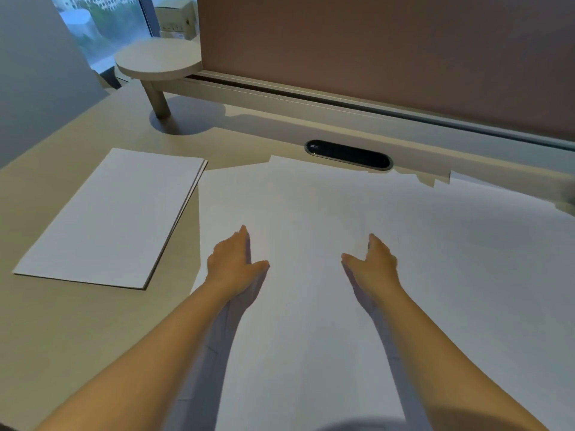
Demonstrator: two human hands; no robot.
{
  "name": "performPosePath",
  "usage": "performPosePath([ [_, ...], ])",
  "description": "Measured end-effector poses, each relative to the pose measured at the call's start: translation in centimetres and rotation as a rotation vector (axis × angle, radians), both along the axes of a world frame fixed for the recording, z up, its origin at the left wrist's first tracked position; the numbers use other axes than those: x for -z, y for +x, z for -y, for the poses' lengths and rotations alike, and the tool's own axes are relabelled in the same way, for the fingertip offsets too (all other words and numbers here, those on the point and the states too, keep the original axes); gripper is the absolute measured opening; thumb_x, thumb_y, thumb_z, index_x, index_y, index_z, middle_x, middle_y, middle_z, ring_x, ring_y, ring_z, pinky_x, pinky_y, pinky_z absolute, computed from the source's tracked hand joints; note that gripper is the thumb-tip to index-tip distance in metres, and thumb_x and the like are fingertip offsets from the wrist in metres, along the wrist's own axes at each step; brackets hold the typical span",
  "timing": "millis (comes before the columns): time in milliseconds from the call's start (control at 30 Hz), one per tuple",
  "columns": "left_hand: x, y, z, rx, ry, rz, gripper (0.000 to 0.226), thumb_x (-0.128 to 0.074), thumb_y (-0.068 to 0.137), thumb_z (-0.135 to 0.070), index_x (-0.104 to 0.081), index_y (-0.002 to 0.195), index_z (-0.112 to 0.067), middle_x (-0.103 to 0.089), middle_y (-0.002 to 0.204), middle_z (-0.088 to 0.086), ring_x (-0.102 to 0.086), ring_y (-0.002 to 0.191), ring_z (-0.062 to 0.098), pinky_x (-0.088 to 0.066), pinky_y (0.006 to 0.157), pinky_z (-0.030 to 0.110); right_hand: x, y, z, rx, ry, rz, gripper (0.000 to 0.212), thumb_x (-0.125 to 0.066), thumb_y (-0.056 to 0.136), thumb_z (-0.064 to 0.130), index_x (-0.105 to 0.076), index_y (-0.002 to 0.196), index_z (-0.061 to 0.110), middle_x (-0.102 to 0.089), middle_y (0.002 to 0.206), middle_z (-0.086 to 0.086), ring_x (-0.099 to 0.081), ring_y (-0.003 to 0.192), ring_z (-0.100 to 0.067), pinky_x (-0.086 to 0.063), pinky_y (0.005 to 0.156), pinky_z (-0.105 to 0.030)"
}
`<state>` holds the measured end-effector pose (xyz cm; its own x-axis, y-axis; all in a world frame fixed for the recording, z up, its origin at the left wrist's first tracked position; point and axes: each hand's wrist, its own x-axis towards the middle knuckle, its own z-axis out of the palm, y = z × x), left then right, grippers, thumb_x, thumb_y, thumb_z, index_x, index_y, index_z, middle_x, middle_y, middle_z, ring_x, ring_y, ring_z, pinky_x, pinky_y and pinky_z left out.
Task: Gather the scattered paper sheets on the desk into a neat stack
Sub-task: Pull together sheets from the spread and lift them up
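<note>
— Meanwhile, both hands, left hand (231, 259) and right hand (375, 262), hover flat and empty over loose sheets (404, 244) at frame centre; stack (109, 216) lies left.
— A hasty sweep could crumple overlapping pages.

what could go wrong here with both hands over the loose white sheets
The overlapping loose white paper sheets could slide or crease if the left hand and right hand push them together unevenly. Sheets at the far right run out of view and might get missed. Sweeping leftwards could also knock the neat white paper stack askew.
</note>
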<state>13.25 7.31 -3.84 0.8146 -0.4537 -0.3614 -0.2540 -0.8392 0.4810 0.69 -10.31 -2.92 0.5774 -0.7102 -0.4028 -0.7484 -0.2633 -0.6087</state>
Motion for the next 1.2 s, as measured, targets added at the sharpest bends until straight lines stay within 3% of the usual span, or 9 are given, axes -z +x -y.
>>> performPosePath([
  [67,-0.5,0.0,-0.2,-0.150,-0.069,-0.029,0.023,-0.063,0.084,-0.031,-0.043,0.095,-0.029,-0.049,0.106,0.003,-0.039,0.106,0.024,-0.032,0.085,0.032,-0.3,-0.5,0.3,0.067,-0.034,-0.041,0.069,-0.058,0.088,0.030,-0.025,0.144,0.009,-0.031,0.148,-0.009,-0.030,0.135,-0.030,-0.032,0.106,-0.040],
  [167,-0.1,-0.3,0.2,-0.201,-0.144,-0.095,0.041,-0.065,0.083,-0.022,-0.027,0.071,-0.030,-0.033,0.078,-0.010,-0.030,0.094,0.019,-0.024,0.080,0.026,-0.2,-0.6,-0.3,0.206,0.199,0.116,0.068,-0.062,0.084,0.009,-0.028,0.142,0.004,-0.030,0.145,-0.011,-0.037,0.131,-0.030,-0.038,0.102,-0.035],
  [233,-0.2,-0.5,0.3,-0.238,-0.170,-0.151,0.027,-0.066,0.082,-0.017,-0.045,0.096,-0.023,-0.041,0.095,-0.004,-0.039,0.102,0.025,-0.031,0.082,0.029,0.0,-0.4,-0.9,0.279,0.325,0.177,0.061,-0.061,0.079,-0.003,-0.037,0.135,0.000,-0.041,0.131,-0.013,-0.046,0.122,-0.030,-0.043,0.096,-0.033],
  [300,-0.4,-0.6,0.1,-0.311,-0.241,-0.205,0.065,-0.067,0.081,-0.011,-0.034,0.137,-0.009,-0.042,0.129,0.009,-0.041,0.126,0.030,-0.039,0.093,0.034,0.3,-0.3,-1.2,0.273,0.361,0.205,0.027,-0.059,0.078,-0.006,-0.057,0.103,0.002,-0.056,0.109,-0.014,-0.058,0.101,-0.031,-0.048,0.085,-0.036],
  [367,-0.5,-0.8,-0.4,-0.363,-0.291,-0.207,0.079,-0.066,0.082,-0.009,-0.020,0.145,-0.007,-0.033,0.147,0.013,-0.035,0.135,0.028,-0.037,0.101,0.035,0.3,-0.5,-1.4,0.238,0.290,0.236,0.010,-0.058,0.080,-0.002,-0.056,0.080,0.008,-0.062,0.089,-0.010,-0.060,0.086,-0.029,-0.047,0.077,-0.035],
  [733,-1.2,-5.0,2.1,-0.125,-0.093,0.092,0.075,-0.061,0.086,-0.036,-0.025,0.145,-0.008,-0.030,0.151,0.012,-0.027,0.140,0.029,-0.028,0.111,0.040,-1.7,-7.0,3.7,0.314,0.063,0.352,0.038,-0.054,0.091,0.010,-0.045,0.128,0.006,-0.056,0.122,-0.009,-0.054,0.100,-0.023,-0.042,0.082,-0.029],
  [867,-0.2,-8.0,3.8,0.073,0.117,0.093,0.077,-0.047,0.090,-0.050,-0.011,0.148,-0.016,-0.006,0.158,0.008,-0.002,0.146,0.030,-0.015,0.116,0.043,-0.4,-10.4,5.4,0.192,-0.081,0.001,0.069,-0.049,0.093,0.035,-0.015,0.148,0.010,-0.019,0.155,-0.012,-0.021,0.142,-0.028,-0.022,0.114,-0.039],
  [1000,1.2,-10.1,4.5,0.131,0.277,0.065,0.082,-0.035,0.089,-0.060,0.005,0.149,-0.020,0.014,0.157,0.011,0.016,0.143,0.037,0.001,0.116,0.050,1.3,-13.6,5.8,0.142,-0.098,-0.321,0.079,-0.032,0.093,0.054,0.007,0.149,0.015,0.017,0.156,-0.012,0.016,0.144,-0.030,0.008,0.116,-0.045],
  [1200,0.8,-13.0,8.2,0.160,0.195,-0.006,0.082,-0.032,0.090,-0.060,0.009,0.148,-0.019,0.016,0.156,0.011,0.015,0.143,0.037,0.000,0.116,0.049,1.9,-11.9,5.1,0.180,0.292,0.185,0.078,-0.039,0.092,0.051,0.008,0.148,0.024,0.023,0.155,0.002,0.006,0.147,-0.019,-0.005,0.120,-0.047],
])
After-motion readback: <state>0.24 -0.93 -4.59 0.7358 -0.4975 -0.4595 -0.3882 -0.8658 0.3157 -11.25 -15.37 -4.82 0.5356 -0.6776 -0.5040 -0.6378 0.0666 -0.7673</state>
